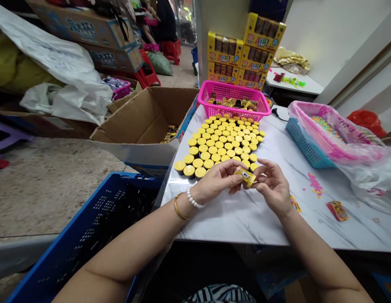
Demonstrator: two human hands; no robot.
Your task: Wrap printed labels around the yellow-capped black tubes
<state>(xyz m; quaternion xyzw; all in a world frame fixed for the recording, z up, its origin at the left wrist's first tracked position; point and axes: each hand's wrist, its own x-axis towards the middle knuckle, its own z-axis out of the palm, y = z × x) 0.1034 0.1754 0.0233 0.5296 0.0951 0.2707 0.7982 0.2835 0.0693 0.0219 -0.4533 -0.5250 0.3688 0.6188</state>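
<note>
My left hand grips a small yellow printed tub between thumb and fingers, tilted above the table. My right hand is at the tub's right end with its fingers curved and apart; whether a fingertip touches the tub I cannot make out. Just beyond both hands, many small dark tubs with yellow lids stand upright in close rows. A stack of printed cards lies to the right, and another printed card is partly hidden by my right wrist.
A pink basket of tubs stands at the table's back, before stacked yellow boxes. Small pink and yellow pieces lie near a plastic-lined blue basket. Left are an open carton and a blue crate. A person sits farther back.
</note>
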